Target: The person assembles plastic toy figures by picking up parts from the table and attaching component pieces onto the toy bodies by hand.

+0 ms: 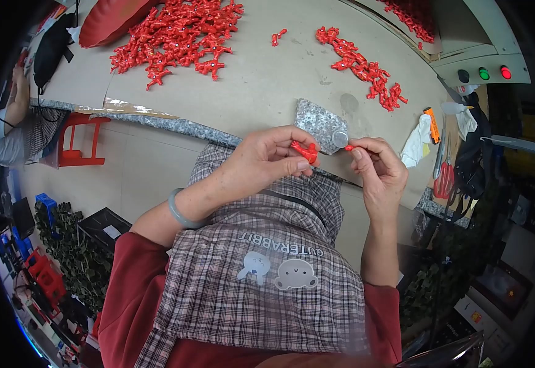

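Observation:
Between the thumb and fingers of my left hand [273, 156] is a small red plastic figure [306, 152]. My right hand [378, 168] pinches a tiny red plastic piece [349, 148] between thumb and forefinger, a little to the right of the figure and apart from it. Just beyond both hands, a grey speckled plate [319, 122] lies at the table's near edge. On it sits a small round clear dish [340, 138], close to my right fingertips; what it holds is too small to tell.
A large heap of red figures [181, 40] lies at far left beside a red basin [111, 21]. A row of red pieces [362, 64] and one single piece [278, 37] lie farther right. Scissors [444, 178], a cloth [416, 140] and a machine with lit buttons [494, 73] are at right.

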A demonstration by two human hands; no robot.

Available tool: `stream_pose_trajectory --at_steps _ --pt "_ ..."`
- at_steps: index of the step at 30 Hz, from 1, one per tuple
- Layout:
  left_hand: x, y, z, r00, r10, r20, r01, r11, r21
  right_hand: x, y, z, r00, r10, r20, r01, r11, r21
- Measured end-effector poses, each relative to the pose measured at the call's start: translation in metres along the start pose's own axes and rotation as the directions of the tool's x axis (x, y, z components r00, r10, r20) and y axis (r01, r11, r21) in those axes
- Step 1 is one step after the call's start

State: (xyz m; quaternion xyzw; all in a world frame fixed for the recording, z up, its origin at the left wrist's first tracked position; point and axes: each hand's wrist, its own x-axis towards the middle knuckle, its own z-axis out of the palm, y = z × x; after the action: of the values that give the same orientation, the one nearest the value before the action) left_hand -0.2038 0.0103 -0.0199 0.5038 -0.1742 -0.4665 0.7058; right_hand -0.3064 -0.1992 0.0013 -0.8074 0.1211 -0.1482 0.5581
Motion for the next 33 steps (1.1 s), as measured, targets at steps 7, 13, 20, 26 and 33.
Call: stream_pose_trajectory --at_steps 7,13,20,26,33 --pt "0.001 0.001 0.001 0.997 0.068 -0.018 -0.069 0.995 -0.068 -0.008 -0.012 0.014 0.978 0.188 0.094 -0.210 0.899 0.385" --pt "0.001 -0.002 0.006 0.992 0.112 -0.053 -0.117 0.989 -0.091 -0.013 -0.018 0.027 0.997 0.062 0.052 -0.074 0.953 0.292" --pt "0.001 -0.005 0.006 0.985 0.163 -0.055 -0.164 0.986 -0.005 -0.014 -0.018 0.032 0.997 -0.066 0.026 0.063 0.992 0.112" --pt "0.001 -0.005 0.007 0.978 0.193 -0.076 -0.186 0.978 0.094 -0.015 -0.018 0.032 0.993 -0.111 0.042 0.111 0.994 0.001" --pt "-0.001 0.003 0.008 0.921 0.387 -0.049 -0.324 0.828 0.457 -0.015 -0.017 0.036 0.984 -0.174 0.037 0.177 0.981 -0.076"
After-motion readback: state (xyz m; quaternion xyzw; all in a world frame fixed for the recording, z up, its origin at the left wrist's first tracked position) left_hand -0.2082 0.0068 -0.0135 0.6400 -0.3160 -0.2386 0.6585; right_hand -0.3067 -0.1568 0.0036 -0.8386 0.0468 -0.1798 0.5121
